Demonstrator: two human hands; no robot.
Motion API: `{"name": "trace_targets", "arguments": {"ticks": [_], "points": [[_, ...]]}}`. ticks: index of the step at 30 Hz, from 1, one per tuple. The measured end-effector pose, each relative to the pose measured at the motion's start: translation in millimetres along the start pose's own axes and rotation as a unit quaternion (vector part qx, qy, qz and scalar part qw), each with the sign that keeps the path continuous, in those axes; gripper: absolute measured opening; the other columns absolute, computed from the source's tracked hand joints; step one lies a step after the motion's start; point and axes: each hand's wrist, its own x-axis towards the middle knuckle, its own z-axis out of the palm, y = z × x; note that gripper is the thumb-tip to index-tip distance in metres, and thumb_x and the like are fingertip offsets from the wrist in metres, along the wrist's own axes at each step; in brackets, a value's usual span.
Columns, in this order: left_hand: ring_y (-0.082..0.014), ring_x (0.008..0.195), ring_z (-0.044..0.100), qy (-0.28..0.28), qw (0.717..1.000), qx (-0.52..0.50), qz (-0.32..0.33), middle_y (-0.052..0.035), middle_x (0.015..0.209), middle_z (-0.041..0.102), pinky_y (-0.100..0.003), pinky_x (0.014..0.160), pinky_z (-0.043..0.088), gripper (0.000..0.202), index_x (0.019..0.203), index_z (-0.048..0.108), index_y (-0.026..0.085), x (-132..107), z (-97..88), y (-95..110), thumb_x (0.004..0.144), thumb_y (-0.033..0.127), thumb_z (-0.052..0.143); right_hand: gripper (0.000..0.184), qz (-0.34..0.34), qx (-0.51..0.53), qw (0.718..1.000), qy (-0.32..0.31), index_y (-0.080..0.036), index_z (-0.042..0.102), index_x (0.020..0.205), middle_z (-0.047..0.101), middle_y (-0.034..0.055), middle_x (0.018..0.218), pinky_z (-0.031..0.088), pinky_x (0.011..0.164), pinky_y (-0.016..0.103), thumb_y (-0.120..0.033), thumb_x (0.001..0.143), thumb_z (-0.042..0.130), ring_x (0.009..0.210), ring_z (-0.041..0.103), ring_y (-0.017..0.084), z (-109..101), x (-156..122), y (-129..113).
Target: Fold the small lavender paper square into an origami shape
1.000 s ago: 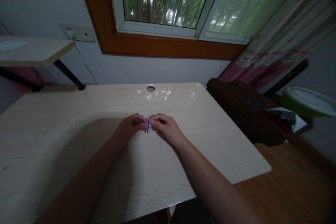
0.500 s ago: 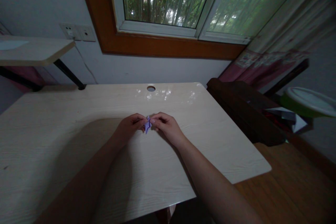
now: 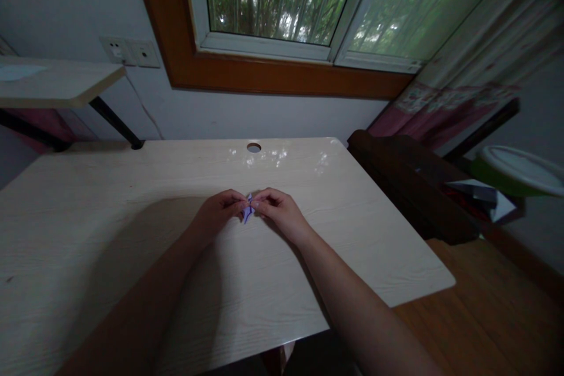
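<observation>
A small folded piece of purple paper [image 3: 247,212] is pinched between my two hands, just above the middle of the pale wooden desk [image 3: 268,282]. My left hand [image 3: 221,208] closes its thumb and fingers on the paper's left side. From the right, my right hand [image 3: 277,209] pinches it as well, with the fingertips of both hands almost touching. A pointed end of the paper sticks out below the fingers and a small tip shows above them. The fingers cover the rest, so its full folded shape is hidden.
A raised shelf [image 3: 57,85] on black legs stands at the desk's back left. Near the back edge is a round cable hole [image 3: 254,148]. Right of the desk are dark wooden furniture [image 3: 396,182] and a green tub with a pale lid [image 3: 520,170]. A window [image 3: 282,6] lies behind.
The fingertips have drawn slightly closer together over the purple paper, covering more of its middle. Both arms stay in nearly the same place.
</observation>
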Motion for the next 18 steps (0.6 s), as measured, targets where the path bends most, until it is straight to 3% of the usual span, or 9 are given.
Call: {"name": "trace_targets", "arguments": {"ticks": [9,18], "points": [[-0.0151,0.067,0.065,-0.002,0.999,-0.036,-0.007,-0.0018,0.072,0.07,-0.027,0.067,0.055,0.022,0.081,0.07,0.017,1.0,0.9,0.7,0.079,0.038,0.073,0.025,-0.007,-0.015,1.0,-0.003,-0.018,0.071,0.083,0.062,-0.0006,0.068,0.034,0.057,0.026,-0.039,0.074,0.079,0.059,0.048,0.01,-0.8,0.4,2.4],[-0.015,0.066,0.064,0.022,0.999,-0.038,-0.015,-0.0015,0.072,0.069,-0.028,0.067,0.055,0.025,0.082,0.068,0.017,1.6,-0.1,1.4,0.08,0.042,0.072,0.025,0.001,0.019,1.0,-0.025,-0.018,0.07,0.084,0.065,0.0001,0.071,0.043,0.062,0.026,-0.038,0.074,0.08,0.061,0.054,0.011,0.7,0.3,1.3]]}}
